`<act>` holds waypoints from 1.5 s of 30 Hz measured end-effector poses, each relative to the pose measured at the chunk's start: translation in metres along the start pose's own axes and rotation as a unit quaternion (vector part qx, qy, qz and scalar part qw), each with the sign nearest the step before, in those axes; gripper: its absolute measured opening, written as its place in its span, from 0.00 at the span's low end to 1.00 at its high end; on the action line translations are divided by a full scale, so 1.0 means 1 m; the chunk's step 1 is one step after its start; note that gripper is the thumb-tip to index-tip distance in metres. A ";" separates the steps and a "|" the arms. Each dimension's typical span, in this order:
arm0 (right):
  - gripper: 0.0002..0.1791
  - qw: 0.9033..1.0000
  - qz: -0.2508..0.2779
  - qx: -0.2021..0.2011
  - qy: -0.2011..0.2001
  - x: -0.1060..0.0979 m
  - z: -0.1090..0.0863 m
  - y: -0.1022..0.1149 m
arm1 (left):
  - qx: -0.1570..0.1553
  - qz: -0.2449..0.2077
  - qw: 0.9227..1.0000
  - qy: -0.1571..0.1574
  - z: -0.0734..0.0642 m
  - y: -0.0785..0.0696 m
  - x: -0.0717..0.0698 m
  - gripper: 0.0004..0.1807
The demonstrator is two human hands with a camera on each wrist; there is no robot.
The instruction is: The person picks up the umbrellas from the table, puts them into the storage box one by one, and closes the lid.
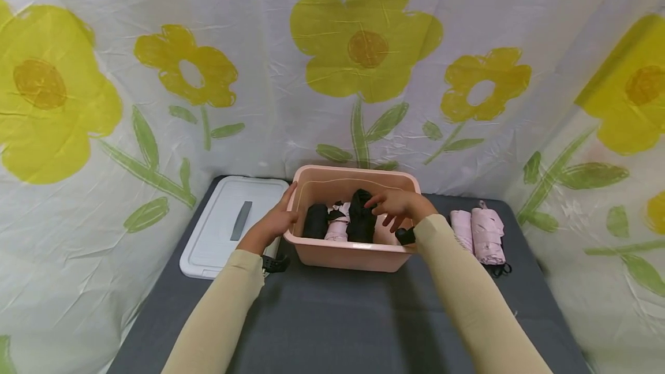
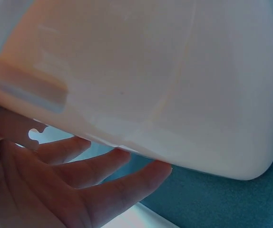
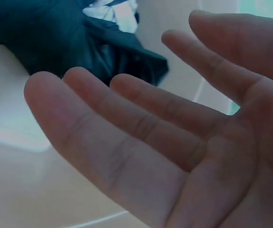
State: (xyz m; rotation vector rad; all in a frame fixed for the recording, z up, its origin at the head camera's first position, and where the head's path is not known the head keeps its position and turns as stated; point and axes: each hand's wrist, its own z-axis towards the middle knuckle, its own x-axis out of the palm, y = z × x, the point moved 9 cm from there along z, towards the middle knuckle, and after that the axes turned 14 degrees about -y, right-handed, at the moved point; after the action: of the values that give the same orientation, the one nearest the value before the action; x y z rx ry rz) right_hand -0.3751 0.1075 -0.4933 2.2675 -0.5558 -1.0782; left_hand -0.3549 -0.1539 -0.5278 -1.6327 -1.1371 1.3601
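Note:
A pink plastic storage bin [image 1: 358, 260] stands at the back middle of the table. My left hand [image 1: 275, 221] grips its left rim, with the thumb at the rim and the fingers [image 2: 122, 183] against the outer wall. Inside lie a black roll [image 1: 315, 221], a pink fabric roll [image 1: 337, 229] with black bits on top, and a black fabric bundle [image 1: 362, 218]. Over the bin's right half is my right hand [image 1: 397, 205], fingers spread and slightly bent, holding nothing. Its fingertips are close to the black bundle [image 3: 79, 42]; whether they touch it I cannot tell.
A white lid [image 1: 218, 247] with a grey handle lies left of the bin. To the right are two pink fabric rolls [image 1: 487, 235] with something black beneath. Dark grey cloth [image 1: 332, 322] covers the table, and a flower-printed curtain [image 1: 270, 103] hangs behind.

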 end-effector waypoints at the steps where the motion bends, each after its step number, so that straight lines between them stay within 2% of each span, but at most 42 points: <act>1: 0.26 1.000 -0.003 -0.002 0.000 -0.001 -0.002 0.001 | 0.000 0.000 1.000 -0.001 0.000 0.000 0.000 0.50; 5: 0.26 1.000 -0.025 -0.016 -0.009 -0.006 -0.009 0.005 | 0.002 -0.001 1.000 -0.002 0.001 0.000 -0.001 0.49; 11: 0.24 0.993 -0.074 -0.081 -0.050 -0.016 -0.019 0.019 | 0.003 0.002 1.000 -0.005 0.001 0.001 -0.002 0.49; 18: 0.23 0.987 -0.076 -0.119 -0.076 -0.024 -0.038 0.027 | 0.006 0.003 1.000 0.000 0.002 0.003 -0.001 0.49; 25: 0.23 0.975 -0.119 -0.160 -0.098 -0.030 -0.054 0.025 | 0.000 -0.009 1.000 0.004 0.005 0.006 -0.001 0.49; 33: 0.23 0.975 -0.085 -0.174 -0.108 -0.037 -0.066 0.012 | 0.003 0.000 1.000 0.000 0.002 0.003 -0.001 0.49; 39: 0.24 0.974 -0.054 -0.180 -0.123 -0.042 -0.075 0.001 | -0.012 -0.005 1.000 0.004 0.002 0.004 -0.001 0.50; 42: 0.24 0.970 -0.036 -0.196 -0.137 -0.047 -0.082 -0.003 | -0.016 -0.012 1.000 0.013 -0.001 -0.001 0.000 0.50; 45: 0.24 0.966 -0.022 -0.208 -0.154 -0.053 -0.089 -0.006 | -0.013 -0.008 1.000 0.019 -0.010 -0.013 0.000 0.50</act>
State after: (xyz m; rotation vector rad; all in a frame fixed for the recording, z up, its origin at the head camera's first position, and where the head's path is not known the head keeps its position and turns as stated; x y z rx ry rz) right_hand -0.3345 0.1696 -0.4211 1.7683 -0.3547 -1.4325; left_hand -0.3473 -0.1496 -0.5139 -1.6576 -1.1481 1.3027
